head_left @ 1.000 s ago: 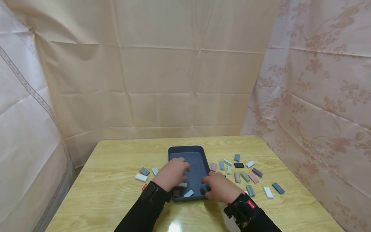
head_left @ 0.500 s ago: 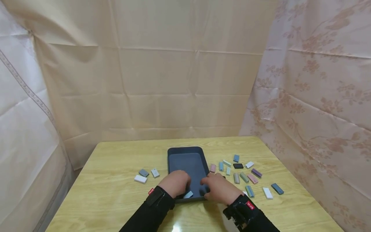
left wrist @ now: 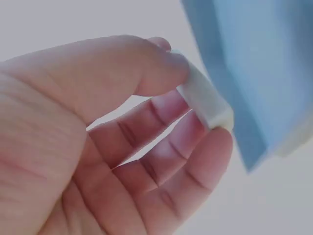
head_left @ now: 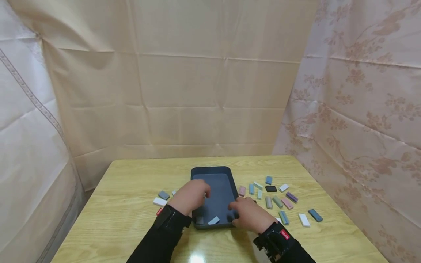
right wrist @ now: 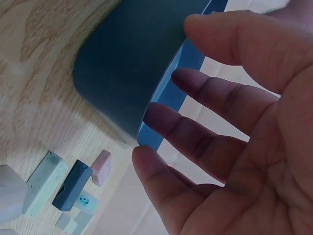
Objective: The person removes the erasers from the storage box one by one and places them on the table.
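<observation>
My left hand is above the left rim of a dark blue tray. In the left wrist view its thumb and fingers pinch a small pale block by its ends. Inside the tray's near end lie a light blue block and a dark grey block. At the tray's right rim is my right hand, its fingers spread and loosely bent. The right wrist view shows its fingertips at the rim; whether they press on it I cannot tell.
Right of the tray several small blocks lie scattered, among them a purple one, a black one and a white one. On the left are a white block and a grey-blue block. Cloth hangs behind the wooden table.
My left hand reached down into the tray's near end, then rose and moved left with the pale block that lay there. The right hand has stayed at the rim.
</observation>
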`<state>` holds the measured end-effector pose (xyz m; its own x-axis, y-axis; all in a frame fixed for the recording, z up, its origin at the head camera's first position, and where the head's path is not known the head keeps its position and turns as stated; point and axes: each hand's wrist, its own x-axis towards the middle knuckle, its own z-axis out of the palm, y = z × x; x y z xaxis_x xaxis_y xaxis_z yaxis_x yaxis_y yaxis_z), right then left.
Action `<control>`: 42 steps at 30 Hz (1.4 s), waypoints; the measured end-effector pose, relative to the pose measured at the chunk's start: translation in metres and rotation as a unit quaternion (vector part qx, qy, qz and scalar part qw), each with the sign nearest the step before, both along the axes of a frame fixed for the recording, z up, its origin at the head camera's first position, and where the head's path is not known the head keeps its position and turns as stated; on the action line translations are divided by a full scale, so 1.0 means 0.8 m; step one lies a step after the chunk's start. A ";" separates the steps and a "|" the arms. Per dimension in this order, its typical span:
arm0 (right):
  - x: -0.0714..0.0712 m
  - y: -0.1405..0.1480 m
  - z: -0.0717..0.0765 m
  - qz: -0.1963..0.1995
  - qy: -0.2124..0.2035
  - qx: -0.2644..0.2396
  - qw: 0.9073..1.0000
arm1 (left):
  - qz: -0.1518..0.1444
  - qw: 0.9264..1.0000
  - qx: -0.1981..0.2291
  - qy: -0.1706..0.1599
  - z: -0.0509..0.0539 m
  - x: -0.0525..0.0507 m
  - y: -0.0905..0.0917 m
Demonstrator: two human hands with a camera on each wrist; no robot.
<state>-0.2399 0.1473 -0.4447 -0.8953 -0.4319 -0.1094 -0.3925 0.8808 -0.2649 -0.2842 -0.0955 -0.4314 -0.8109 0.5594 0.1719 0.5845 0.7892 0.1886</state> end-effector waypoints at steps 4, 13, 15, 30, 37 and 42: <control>0.002 -0.001 0.001 0.000 0.002 -0.006 1.000 | 0.099 0.994 0.033 -0.023 0.013 -0.014 -0.042; 0.002 -0.001 0.000 -0.002 -0.003 -0.007 1.000 | 0.149 0.984 0.005 -0.094 -0.029 -0.025 -0.068; 0.002 -0.001 0.000 -0.002 -0.003 -0.007 1.000 | 0.139 0.987 0.003 -0.086 -0.037 -0.022 -0.062; 0.000 0.000 0.000 -0.003 0.001 -0.003 1.000 | 0.109 0.994 0.009 -0.012 -0.007 -0.014 -0.024; 0.000 0.003 0.000 0.010 0.005 -0.011 1.000 | -0.051 0.998 -0.037 -0.030 -0.011 0.016 0.037; 0.002 0.004 -0.002 0.018 0.007 -0.015 1.000 | -0.059 0.995 -0.066 -0.035 -0.027 0.030 0.054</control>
